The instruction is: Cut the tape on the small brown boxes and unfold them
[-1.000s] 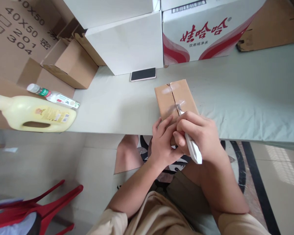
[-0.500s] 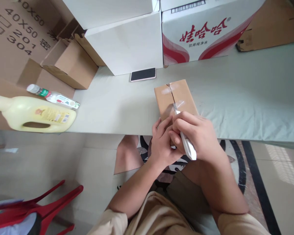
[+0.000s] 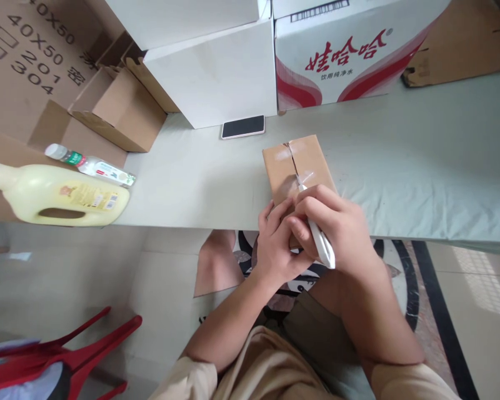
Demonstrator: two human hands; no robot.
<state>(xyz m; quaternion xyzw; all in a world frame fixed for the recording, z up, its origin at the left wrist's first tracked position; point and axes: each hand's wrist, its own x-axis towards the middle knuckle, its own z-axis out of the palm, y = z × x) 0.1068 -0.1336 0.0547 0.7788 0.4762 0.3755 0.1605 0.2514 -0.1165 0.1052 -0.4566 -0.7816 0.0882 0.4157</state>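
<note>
A small brown cardboard box lies at the table's front edge, with clear tape across the seam between its top flaps. My right hand is closed around a white utility knife, its tip at the tape on the seam. The knife slants, its butt end toward me. My left hand grips the near end of the box, fingers curled over the top. Parts of that end are hidden under both hands.
A phone lies behind the box, before a white carton and a red-and-white carton. To the left are a yellow jug, a clear bottle and an opened carton. A red chair stands lower left.
My right hand has shifted slightly up and right with the knife, and less of the blade shows at the tape. My left hand and the box stay in place.
</note>
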